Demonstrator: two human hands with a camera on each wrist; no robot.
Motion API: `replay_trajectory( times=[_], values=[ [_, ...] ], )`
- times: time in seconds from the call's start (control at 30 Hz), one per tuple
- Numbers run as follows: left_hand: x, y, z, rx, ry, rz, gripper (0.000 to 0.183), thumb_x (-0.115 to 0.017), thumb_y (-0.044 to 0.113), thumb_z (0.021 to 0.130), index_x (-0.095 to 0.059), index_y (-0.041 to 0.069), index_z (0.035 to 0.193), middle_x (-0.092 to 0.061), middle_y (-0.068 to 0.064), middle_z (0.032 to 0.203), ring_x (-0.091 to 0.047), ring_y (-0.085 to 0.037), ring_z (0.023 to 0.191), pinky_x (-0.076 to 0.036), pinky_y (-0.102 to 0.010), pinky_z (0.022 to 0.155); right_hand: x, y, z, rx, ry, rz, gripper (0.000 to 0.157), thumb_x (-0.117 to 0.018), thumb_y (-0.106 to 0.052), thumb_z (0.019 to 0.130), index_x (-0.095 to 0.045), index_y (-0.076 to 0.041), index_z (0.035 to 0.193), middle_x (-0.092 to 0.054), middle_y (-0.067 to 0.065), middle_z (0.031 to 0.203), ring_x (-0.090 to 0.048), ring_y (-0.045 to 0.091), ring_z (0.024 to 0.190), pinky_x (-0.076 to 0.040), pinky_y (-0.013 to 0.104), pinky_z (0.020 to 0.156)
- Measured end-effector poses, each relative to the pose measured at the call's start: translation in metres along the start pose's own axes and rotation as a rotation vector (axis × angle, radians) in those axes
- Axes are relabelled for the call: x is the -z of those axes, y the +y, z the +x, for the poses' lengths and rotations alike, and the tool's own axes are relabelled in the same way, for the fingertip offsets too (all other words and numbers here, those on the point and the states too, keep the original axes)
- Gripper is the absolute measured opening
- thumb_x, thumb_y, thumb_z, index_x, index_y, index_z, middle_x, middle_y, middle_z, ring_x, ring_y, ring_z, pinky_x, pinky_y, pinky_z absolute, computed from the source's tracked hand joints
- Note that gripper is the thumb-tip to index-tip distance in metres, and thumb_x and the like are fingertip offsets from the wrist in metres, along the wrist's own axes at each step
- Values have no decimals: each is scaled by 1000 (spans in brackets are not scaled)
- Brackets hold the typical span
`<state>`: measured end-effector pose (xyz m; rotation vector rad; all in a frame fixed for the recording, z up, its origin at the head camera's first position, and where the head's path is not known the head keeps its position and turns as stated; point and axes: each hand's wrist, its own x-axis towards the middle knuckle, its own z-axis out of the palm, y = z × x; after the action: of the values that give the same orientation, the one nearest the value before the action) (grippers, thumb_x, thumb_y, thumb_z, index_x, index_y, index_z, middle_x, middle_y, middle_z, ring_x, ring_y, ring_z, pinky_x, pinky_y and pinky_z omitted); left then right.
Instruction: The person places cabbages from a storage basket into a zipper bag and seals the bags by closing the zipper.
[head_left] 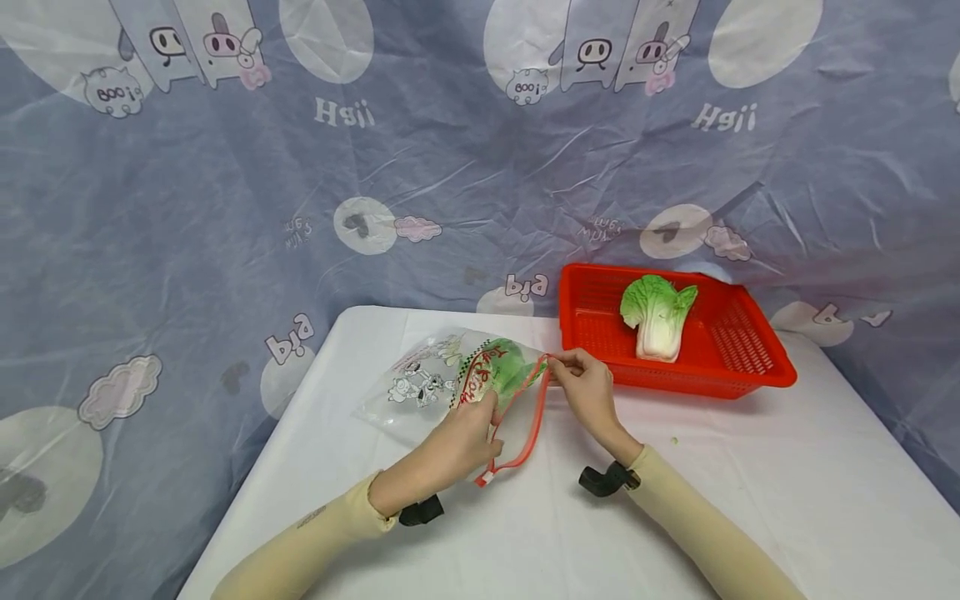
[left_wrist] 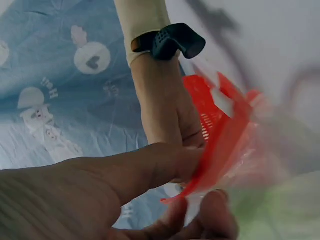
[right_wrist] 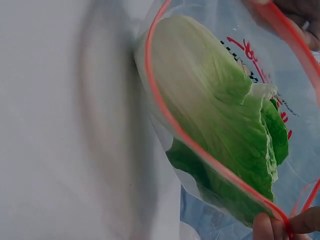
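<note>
A clear zip bag (head_left: 420, 375) with a red-edged mouth and printed cartoons lies on the white table. Inside it is a napa cabbage (right_wrist: 215, 105), pale at the stem and green at the leaves. My left hand (head_left: 457, 446) grips the near side of the red rim, thumb and fingers on either side of it in the left wrist view. At the far corner of the mouth, my right hand (head_left: 588, 392) pinches the rim between thumb and fingers. Between the two hands the mouth gapes. A red slider with a white part (head_left: 486, 478) hangs by my left hand.
A red slotted basket (head_left: 750, 333) stands at the table's back right, just beyond my right hand, with another napa cabbage (head_left: 660, 321) in it. A patterned blue-grey cloth (head_left: 450, 167) hangs behind the white table (head_left: 675, 517). A small green scrap (head_left: 674, 440) lies on the table.
</note>
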<state>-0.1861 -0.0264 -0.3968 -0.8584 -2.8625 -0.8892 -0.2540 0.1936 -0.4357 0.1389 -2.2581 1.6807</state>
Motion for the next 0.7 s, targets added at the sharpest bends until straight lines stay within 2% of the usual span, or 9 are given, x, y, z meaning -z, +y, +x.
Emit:
replay_trajectory(
  times=[0.17, 0.3, 0.4, 0.5, 0.6, 0.7],
  values=[
    [4, -1, -10, 30, -69, 44, 23, -68, -1, 74, -50, 8, 85, -50, 3, 61, -47, -10, 53, -39, -21, 46, 6, -21, -6, 50, 46, -21, 19, -67, -8, 90, -68, 6, 101, -70, 27, 91, -70, 40, 73, -56, 21, 59],
    [10, -6, -14, 20, -39, 60, 20, -65, -5, 72, -52, 7, 82, -50, 2, 60, -47, -9, 53, -37, -20, 46, 9, -25, -7, 76, 71, -25, 18, -66, -8, 90, -67, 7, 101, -69, 28, 91, -70, 40, 72, -56, 21, 59],
    [19, -7, -14, 1, 49, 69, 17, -65, -6, 74, -55, 6, 82, -53, 1, 62, -47, -10, 56, -38, -20, 48, 12, -27, -6, 91, 93, -29, 18, -67, -8, 90, -67, 7, 99, -68, 27, 88, -69, 39, 71, -56, 20, 58],
    [33, -5, -11, 0, 171, 74, 13, -66, -5, 76, -59, 4, 82, -55, 2, 62, -48, -9, 55, -39, -21, 48, 16, -33, -5, 109, 129, -52, 15, -67, -8, 89, -68, 5, 96, -68, 24, 85, -69, 24, 65, -54, 20, 55],
    [50, -2, -5, 26, 286, 52, 10, -64, -5, 79, -63, 5, 82, -56, 3, 61, -47, -8, 51, -39, -21, 47, 21, -43, -2, 142, 182, -85, 12, -67, -8, 88, -68, 3, 94, -66, 21, 81, -61, 7, 60, -50, 18, 53],
    [65, -1, 3, 29, 411, 38, 10, -64, -4, 80, -66, 5, 82, -58, 1, 62, -48, -8, 51, -40, -21, 47, 25, -59, 1, 174, 219, -80, 9, -66, -5, 88, -66, 4, 92, -64, 19, 78, -58, 6, 57, -50, 18, 52]
  ],
)
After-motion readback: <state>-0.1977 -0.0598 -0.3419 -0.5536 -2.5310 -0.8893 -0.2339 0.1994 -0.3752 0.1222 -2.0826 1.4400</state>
